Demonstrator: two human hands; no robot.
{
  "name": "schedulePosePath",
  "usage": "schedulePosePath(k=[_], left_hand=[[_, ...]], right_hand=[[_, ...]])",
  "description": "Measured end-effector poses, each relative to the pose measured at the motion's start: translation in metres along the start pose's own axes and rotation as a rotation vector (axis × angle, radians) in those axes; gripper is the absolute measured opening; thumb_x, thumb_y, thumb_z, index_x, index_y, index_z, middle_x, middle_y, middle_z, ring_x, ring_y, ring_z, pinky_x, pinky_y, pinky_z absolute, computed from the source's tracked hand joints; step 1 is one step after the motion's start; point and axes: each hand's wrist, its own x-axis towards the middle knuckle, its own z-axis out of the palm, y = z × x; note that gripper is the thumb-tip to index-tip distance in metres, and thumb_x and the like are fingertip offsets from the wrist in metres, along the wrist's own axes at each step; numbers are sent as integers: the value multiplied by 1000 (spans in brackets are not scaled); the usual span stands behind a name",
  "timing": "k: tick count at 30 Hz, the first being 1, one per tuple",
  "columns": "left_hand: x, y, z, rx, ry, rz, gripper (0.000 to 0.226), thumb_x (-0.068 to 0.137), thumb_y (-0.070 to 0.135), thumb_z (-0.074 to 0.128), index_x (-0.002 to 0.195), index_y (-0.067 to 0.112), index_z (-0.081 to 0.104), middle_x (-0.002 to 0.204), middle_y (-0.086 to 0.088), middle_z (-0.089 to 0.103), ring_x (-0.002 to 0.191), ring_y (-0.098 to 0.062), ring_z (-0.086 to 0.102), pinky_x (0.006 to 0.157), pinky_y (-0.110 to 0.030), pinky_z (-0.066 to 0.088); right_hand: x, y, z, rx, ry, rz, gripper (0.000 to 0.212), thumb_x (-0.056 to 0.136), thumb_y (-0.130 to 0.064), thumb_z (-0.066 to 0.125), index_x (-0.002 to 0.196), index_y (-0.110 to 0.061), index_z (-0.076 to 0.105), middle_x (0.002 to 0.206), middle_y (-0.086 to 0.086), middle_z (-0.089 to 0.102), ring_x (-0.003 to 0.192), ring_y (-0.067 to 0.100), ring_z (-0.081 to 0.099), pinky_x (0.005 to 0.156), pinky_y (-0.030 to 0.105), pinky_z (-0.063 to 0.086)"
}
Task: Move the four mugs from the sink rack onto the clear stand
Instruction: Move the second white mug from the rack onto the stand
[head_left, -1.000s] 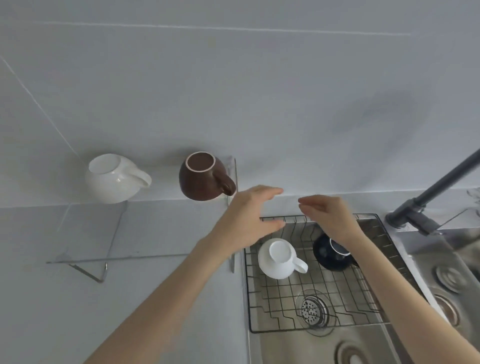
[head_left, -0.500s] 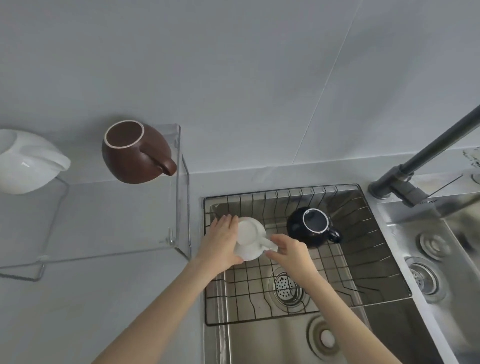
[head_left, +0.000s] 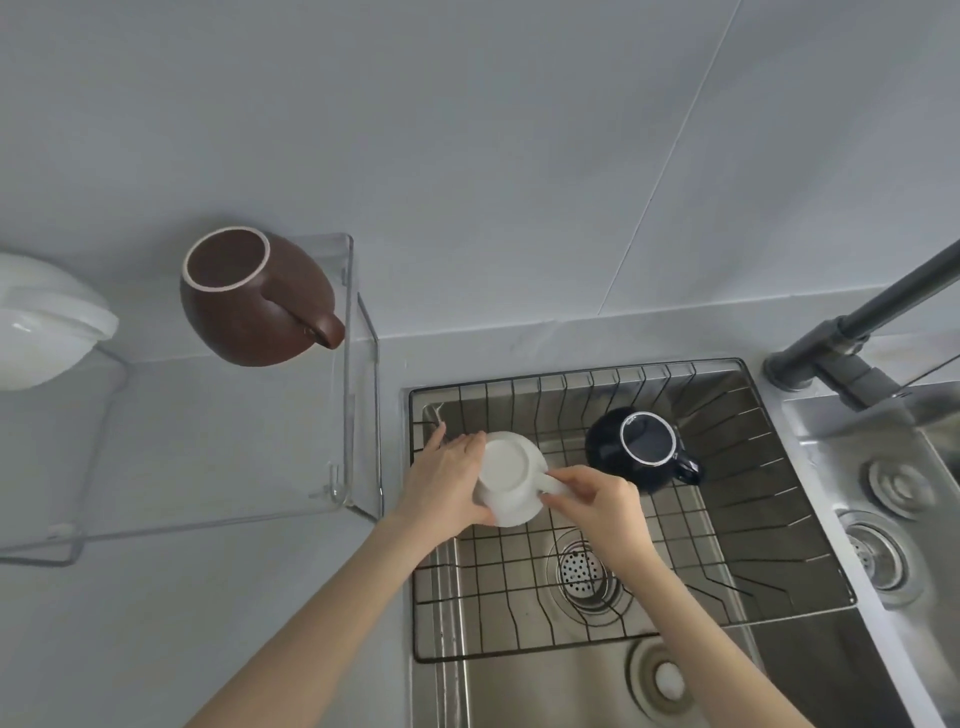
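Head camera view, looking down at a kitchen sink. Both bare hands grasp one white mug (head_left: 508, 477) over the near-left part of the wire sink rack (head_left: 571, 597). The left hand (head_left: 447, 486) wraps the mug's left side, fingers curled around its body. The right hand (head_left: 597, 501) pinches the handle, which sticks out to the right. The mug is turned so its flat base faces up toward the camera; its mouth points down and away, so its long axis runs roughly vertical with a slight tilt. Whether it rests on the wires or is already lifted clear cannot be told from this angle.

Just to the right, apart from the hands, a dark blue mug (head_left: 636, 449) sits in the rack's far half, mouth up and toward the camera, handle pointing right and nearer.

To the left of the sink stands the clear stand (head_left: 348, 415) on the counter. A brown mug (head_left: 254, 299) sits on its right end, mouth up, handle toward the sink. Another white mug (head_left: 47, 322) sits further left, cut off by the frame edge.

Judging by this, two mugs are placed, the third is in hand, and the dark blue one remains. A dark tap (head_left: 857, 322) reaches in from the right.
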Motion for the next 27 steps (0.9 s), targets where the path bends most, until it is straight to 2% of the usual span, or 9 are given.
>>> schedulePosePath(k=[3, 6, 9, 13, 16, 19, 23, 25, 27], left_hand=[[-14, 11, -15, -141, -22, -23, 97, 63, 41, 75, 139, 11, 24, 143, -5, 42, 129, -22, 39, 111, -35, 24], [-28, 27, -46, -312, 18, -13, 98, 61, 36, 77, 140, 14, 23, 146, -2, 38, 131, -20, 39, 108, -36, 32], [-76, 30, -86, -387, 234, 47, 90, 63, 35, 77, 136, 17, 28, 137, 0, 46, 123, -21, 44, 101, -33, 38], [-94, 38, -122, -396, 363, 95, 93, 64, 35, 76, 139, 18, 23, 142, 0, 41, 125, -17, 41, 103, -30, 33], [-109, 32, -146, -436, 417, 91, 95, 63, 31, 77, 140, 17, 23, 145, 1, 38, 130, -13, 37, 104, -21, 26], [-144, -4, -179, -457, 523, 63, 91, 59, 25, 81, 136, 16, 32, 138, 0, 48, 122, -14, 44, 92, -12, 28], [-187, -60, -207, -484, 574, -33, 86, 54, 22, 83, 130, 21, 42, 113, 12, 58, 109, -10, 53, 95, -21, 40], [-205, -90, -213, -505, 586, -78, 74, 52, 19, 84, 118, 23, 52, 99, 12, 60, 101, -11, 57, 95, -29, 44], [-221, -118, -215, -519, 587, -119, 67, 51, 17, 84, 111, 23, 55, 97, 9, 63, 97, -13, 58, 95, -31, 46]], right_hand=[[-11, -15, -21, 27, -28, -23, 20, 72, -13, 74, 92, -17, 72, 86, 2, 75, 84, 18, 69, 79, 29, 56], [-18, -45, -52, 43, -28, -71, 17, 70, -12, 76, 85, -20, 74, 81, -4, 77, 80, 12, 71, 73, 19, 56], [-55, -109, -74, 84, -31, -196, 15, 68, -15, 78, 80, -23, 75, 77, -8, 77, 75, 6, 71, 70, 14, 55], [-66, -158, -93, 113, -51, -299, 15, 67, -14, 78, 73, -27, 73, 73, -17, 76, 71, -1, 70, 69, 7, 52], [-66, -180, -90, 142, -51, -354, 16, 66, -10, 78, 72, -25, 73, 72, -15, 76, 69, 1, 70, 67, 8, 53], [-71, -226, -60, 165, -77, -425, 17, 66, -10, 79, 72, -25, 73, 75, -12, 76, 68, 3, 70, 66, 7, 52], [-73, -274, -1, 191, -156, -496, 17, 66, -11, 79, 69, -27, 73, 76, -9, 77, 71, 9, 72, 70, 13, 54], [-72, -290, 33, 210, -202, -509, 19, 65, -10, 79, 66, -28, 73, 76, -7, 77, 75, 14, 72, 76, 23, 56], [-69, -302, 68, 214, -238, -511, 21, 66, -9, 79, 64, -29, 73, 71, -9, 76, 74, 14, 71, 78, 25, 56]])
